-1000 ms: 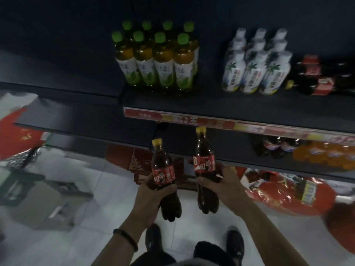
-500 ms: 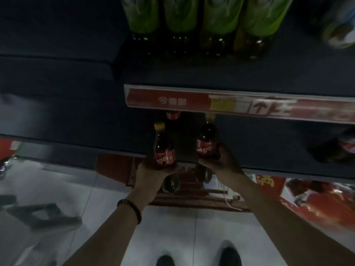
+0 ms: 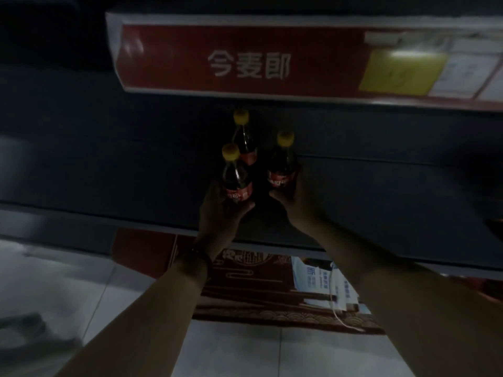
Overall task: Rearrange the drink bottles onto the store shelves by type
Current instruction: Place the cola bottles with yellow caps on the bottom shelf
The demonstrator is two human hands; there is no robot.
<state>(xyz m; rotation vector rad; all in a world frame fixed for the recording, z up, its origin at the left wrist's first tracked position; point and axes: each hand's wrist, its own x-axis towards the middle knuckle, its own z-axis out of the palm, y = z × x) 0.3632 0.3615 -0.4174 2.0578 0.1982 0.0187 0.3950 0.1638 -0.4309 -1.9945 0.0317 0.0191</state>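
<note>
head view: left hand (image 3: 217, 216) grips an upright yellow-capped dark cola bottle (image 3: 236, 183), right hand (image 3: 298, 198) grips its twin (image 3: 281, 170) just beside, at the dark shelf (image 3: 381, 202). third bottle (image 3: 245, 144) stands behind, nearer the left hand.

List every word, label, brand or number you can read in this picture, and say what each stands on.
"今麦郎": white characters on the red shelf strip.
On that strip, the yellow tag and white tags: too blurred to read.
Red labels on the left bottle and right bottle: white lettering, blurred, unreadable.
The back bottle: label mostly hidden.
The red box and blue-and-white packs below: print unreadable.
</note>
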